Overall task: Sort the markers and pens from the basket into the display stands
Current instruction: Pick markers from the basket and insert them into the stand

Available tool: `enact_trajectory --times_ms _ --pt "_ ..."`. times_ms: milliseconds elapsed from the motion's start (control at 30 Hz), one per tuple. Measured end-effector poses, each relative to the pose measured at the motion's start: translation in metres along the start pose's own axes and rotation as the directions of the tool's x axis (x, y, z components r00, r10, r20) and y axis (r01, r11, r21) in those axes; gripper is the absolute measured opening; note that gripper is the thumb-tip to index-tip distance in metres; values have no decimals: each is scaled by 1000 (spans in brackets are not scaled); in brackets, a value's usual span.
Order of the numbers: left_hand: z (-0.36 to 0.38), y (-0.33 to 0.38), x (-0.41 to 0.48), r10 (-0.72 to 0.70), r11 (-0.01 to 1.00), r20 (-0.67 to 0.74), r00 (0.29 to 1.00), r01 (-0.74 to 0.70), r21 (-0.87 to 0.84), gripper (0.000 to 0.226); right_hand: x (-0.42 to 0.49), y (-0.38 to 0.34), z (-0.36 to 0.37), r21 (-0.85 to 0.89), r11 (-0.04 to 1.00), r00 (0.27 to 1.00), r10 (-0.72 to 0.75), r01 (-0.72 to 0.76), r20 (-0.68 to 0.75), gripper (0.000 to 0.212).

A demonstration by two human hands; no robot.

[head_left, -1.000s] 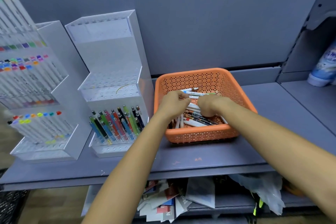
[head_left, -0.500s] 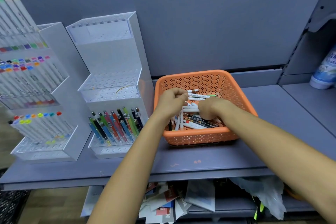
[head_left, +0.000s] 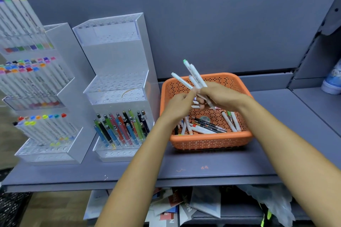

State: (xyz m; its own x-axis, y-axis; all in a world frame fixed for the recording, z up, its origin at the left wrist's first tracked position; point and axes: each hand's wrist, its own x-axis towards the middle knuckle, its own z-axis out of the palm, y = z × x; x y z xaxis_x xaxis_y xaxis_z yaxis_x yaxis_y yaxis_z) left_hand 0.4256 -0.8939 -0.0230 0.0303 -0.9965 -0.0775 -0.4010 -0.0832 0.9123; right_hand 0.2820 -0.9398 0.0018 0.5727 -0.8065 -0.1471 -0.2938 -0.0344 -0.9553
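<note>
My left hand (head_left: 180,105) and right hand (head_left: 221,96) grip white-barrelled markers (head_left: 195,77) above orange perforated plastic basket (head_left: 210,142); I'd align caps before slotting them.

A single wide-angle view is given, taken from head height and aimed forward and down. A grey shelf (head_left: 212,167) is seen close, within arm's reach, with an orange perforated plastic basket (head_left: 203,142) near centre, clear acrylic tiered display stands (head_left: 114,86) at left, and a lower shelf (head_left: 239,213) along the bottom edge.
</note>
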Motion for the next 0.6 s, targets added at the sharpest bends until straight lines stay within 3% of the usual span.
enact_trajectory --times_ms 167,367,533,600 --pt "-4 11 -8 91 963 76 993 -69 -259 36 -5 -5 4 45 998 980 44 -54 196 20" --pt "-7 11 -13 195 895 108 975 -132 -427 25 -14 -9 7 52 998 968 13 -27 251 31" --pt "-4 11 -19 231 858 89 969 -160 -489 36 -27 -16 20 -82 996 986 -2 16 167 35" --pt "-5 18 -25 235 835 11 972 -196 -514 34 -33 -22 23 -182 982 991 -21 46 135 38"
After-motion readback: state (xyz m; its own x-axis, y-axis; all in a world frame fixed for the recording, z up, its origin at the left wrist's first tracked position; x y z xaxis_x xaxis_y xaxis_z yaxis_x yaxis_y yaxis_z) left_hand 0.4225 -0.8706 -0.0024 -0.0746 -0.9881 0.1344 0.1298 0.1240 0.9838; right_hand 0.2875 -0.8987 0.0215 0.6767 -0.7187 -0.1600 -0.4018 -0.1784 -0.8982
